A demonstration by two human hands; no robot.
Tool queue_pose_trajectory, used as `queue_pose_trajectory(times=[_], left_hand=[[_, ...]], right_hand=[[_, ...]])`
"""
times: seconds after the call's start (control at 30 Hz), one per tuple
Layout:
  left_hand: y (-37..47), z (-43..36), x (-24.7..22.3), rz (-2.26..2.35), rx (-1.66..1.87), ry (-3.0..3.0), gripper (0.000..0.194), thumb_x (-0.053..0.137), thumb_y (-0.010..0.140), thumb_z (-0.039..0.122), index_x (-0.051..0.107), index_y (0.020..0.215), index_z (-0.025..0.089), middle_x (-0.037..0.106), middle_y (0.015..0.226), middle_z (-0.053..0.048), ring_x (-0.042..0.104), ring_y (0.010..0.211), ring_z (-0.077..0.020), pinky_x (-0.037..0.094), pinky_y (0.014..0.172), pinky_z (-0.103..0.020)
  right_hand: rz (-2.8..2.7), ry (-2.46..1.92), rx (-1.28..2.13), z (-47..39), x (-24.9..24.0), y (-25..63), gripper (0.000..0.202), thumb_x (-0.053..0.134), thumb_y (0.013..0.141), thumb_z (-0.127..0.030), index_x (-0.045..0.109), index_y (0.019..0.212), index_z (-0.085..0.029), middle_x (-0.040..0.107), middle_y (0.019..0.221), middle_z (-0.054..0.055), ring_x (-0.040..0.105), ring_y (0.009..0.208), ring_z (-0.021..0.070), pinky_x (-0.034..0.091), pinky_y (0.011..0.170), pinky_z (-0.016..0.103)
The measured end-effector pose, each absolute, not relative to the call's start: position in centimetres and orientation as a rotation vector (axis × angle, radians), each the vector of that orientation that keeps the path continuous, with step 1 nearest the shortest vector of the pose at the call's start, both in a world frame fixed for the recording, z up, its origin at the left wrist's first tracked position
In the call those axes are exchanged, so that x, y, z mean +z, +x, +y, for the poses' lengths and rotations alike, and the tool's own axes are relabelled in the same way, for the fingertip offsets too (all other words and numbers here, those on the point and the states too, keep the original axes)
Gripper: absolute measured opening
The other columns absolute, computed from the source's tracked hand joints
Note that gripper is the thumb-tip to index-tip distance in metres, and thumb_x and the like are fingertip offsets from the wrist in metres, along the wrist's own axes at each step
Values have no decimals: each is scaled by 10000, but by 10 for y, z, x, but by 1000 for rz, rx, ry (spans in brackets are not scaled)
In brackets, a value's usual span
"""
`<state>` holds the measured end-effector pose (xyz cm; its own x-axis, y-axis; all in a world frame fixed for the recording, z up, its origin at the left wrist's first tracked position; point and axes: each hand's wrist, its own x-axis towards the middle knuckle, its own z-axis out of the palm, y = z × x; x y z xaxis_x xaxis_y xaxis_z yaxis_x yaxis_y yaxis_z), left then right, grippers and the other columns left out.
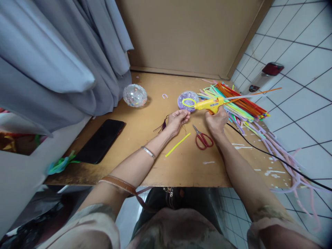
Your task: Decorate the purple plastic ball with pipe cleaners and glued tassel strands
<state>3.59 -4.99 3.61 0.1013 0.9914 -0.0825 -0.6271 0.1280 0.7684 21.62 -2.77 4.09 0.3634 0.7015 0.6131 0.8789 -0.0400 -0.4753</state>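
My left hand (178, 119) is closed in a pinch near the middle of the table, on a yellow pipe cleaner loop (188, 99). A dark tassel (163, 125) with thin cord trails from beneath this hand. My right hand (218, 121) grips a yellow glue gun (210, 104), its nozzle close to the left fingertips and the loop; contact is too small to make out. Behind the loop sits a purple and clear ball (188, 94). Red-handled scissors (203, 140) and a straight yellow pipe cleaner piece (178, 144) lie between my forearms.
A bundle of coloured pipe cleaners (241, 100) fills the right side. The gun's black cable (259, 148) runs off right. At left are a clear ball (135, 95), a black phone (101, 141) and a grey curtain (77, 62). A small pale curl (165, 96) lies mid-table.
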Motion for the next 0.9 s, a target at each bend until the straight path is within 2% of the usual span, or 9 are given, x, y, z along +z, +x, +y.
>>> queue_pose_trajectory(times=[0.33,0.9], left_hand=[[36,-50,36,674,1335,651,266,914,663,256,690,730,131,721,739,-3,628,631,-45,483,635,-161],[36,-51,36,665,1324,657,191,879,715,191,702,731,123,723,761,-14,615,634,-51,477,666,-193]], right_hand=[[-1403,-1793,-278,-29,41,216,303,565,739,-346,617,983,-174,696,918,134,652,906,331,501,824,443],[-1424,-1825,-194,-35,47,215,322,559,769,-348,603,1030,-166,703,983,158,652,996,359,484,905,472]])
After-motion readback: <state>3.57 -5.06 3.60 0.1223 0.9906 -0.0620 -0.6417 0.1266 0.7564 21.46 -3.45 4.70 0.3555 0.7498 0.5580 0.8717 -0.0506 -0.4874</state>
